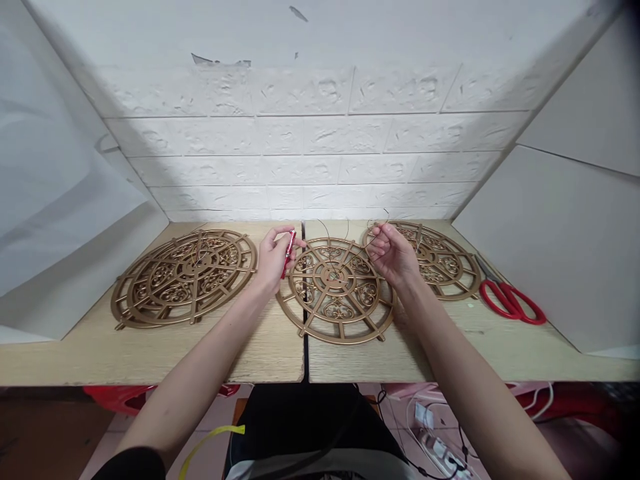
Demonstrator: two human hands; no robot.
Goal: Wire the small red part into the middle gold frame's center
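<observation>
A gold-coloured round openwork frame [340,331] lies flat in front of me, with scrollwork and spokes around a small hub. Several thin wires [327,237] rise from that hub and curl upward. My right hand [393,253] is closed in a pinch on one thin wire, above the frame's right side. At the frame's upper left, my left hand [275,257] grips a small red tool [289,254] with silvery parts, held nearly upright. I cannot make out its exact kind.
More gold round frames [150,320] are stacked at the left, and another frame [463,290] lies at the right behind my right hand. Red-handled scissors [510,303] rest near the right panel. A dark gap [306,360] splits the wooden table. A white brick-patterned wall stands behind.
</observation>
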